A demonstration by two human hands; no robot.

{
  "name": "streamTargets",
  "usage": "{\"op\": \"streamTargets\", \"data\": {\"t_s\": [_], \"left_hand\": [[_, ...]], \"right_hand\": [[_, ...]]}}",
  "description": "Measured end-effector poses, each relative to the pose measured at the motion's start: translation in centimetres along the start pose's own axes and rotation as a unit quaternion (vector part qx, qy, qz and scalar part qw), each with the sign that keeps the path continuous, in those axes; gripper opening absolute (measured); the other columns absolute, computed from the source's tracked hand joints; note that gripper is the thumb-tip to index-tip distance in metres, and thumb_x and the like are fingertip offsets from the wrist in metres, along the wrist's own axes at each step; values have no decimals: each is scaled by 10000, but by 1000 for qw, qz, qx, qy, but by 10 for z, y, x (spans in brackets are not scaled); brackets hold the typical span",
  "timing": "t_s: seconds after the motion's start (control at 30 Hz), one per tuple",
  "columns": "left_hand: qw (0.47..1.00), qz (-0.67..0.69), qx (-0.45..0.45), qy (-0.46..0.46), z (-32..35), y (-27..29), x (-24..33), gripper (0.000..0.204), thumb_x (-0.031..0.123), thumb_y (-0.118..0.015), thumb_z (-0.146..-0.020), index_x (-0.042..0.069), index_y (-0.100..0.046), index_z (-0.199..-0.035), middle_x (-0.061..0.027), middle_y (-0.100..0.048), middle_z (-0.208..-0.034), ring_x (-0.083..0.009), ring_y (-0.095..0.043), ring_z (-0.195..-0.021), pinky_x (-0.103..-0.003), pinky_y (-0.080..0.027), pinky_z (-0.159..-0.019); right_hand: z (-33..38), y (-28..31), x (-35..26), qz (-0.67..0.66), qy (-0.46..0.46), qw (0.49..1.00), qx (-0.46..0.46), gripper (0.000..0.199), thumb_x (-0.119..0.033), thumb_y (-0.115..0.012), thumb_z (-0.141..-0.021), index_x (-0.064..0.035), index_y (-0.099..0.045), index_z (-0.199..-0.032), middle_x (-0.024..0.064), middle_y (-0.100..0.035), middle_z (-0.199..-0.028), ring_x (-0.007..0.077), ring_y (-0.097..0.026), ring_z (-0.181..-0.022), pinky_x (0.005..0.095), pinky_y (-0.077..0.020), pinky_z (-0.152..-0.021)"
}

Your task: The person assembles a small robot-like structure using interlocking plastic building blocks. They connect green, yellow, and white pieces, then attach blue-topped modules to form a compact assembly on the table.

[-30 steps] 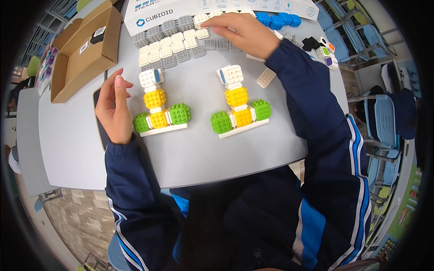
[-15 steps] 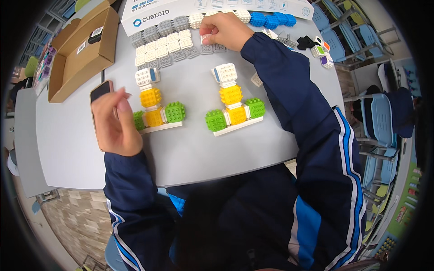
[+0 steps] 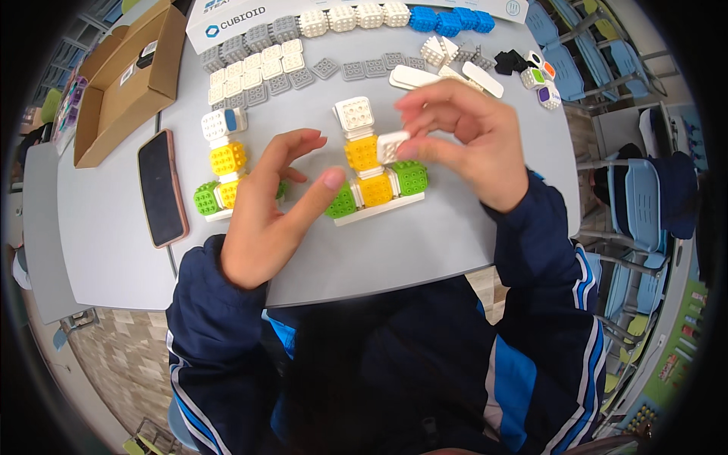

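1. Small white studded cube (image 3: 393, 146) pinched between thumb and fingertips of right hand (image 3: 462, 140), pressed against the side of the yellow cube (image 3: 362, 152) in the right block model (image 3: 373, 163).
2. Probably light, rigid plastic, smooth faces a bit slippery; best held by opposite flat sides, studs left free.
3. Left hand (image 3: 267, 208) open, fingers spread, gripping nothing, thumb tip beside the model's green cube (image 3: 342, 202).
4. Second, similar model (image 3: 221, 164) left of it; black phone (image 3: 161, 187) farther left on the grey table (image 3: 425, 243); spare cubes along the far edge.
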State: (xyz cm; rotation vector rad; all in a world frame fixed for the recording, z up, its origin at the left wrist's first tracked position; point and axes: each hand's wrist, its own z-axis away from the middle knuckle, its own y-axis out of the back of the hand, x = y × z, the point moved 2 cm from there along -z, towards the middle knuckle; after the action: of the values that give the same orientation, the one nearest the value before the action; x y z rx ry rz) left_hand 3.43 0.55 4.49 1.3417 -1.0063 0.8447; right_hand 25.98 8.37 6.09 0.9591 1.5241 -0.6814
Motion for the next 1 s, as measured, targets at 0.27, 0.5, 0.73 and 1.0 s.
{"op": "streamTargets", "data": {"t_s": [0.27, 0.5, 0.73, 1.0], "left_hand": [[990, 33, -93, 100, -12, -17, 2, 670, 165, -722, -909, 40, -287, -1403, -159, -625, -1254, -214, -546, -1139, -353, -413, -1007], [965, 215, -97, 114, -23, -21, -13, 604, 198, -776, -870, 57, -286, -1194, -198, -644, -1192, -189, -546, -1025, -304, -430, -956], [954, 238, -143, 108, -26, -20, -20, 456, 46, -658, -936, 96, -296, -1208, -200, -596, -1278, -192, -573, -1137, -307, -458, -978], [929, 331, -81, 141, -27, -30, -21, 363, 20, -708, -896, 71, -383, -1049, -167, -644, -1163, -178, -622, -1022, -276, -485, -928]], "right_hand": [[4, -11, 27, 35, 25, 999, 18, 277, -83, -803, -775, -32, -680, -1017, 20, -683, -939, 101, -605, -865, 258, -455, -815], [2, -11, 25, 100, 8, 995, 28, 214, -170, -840, -743, -83, -720, -898, -6, -694, -861, 100, -568, -821, 273, -415, -755], [4, -11, 33, 160, 43, 985, 48, 210, -174, -851, -727, -83, -730, -871, 5, -699, -888, 124, -571, -828, 283, -427, -746], [1, -8, 44, 6, -82, 996, 21, 448, -243, -859, -757, 3, -668, -1078, 76, -682, -1025, 158, -622, -983, 272, -488, -812]]}}
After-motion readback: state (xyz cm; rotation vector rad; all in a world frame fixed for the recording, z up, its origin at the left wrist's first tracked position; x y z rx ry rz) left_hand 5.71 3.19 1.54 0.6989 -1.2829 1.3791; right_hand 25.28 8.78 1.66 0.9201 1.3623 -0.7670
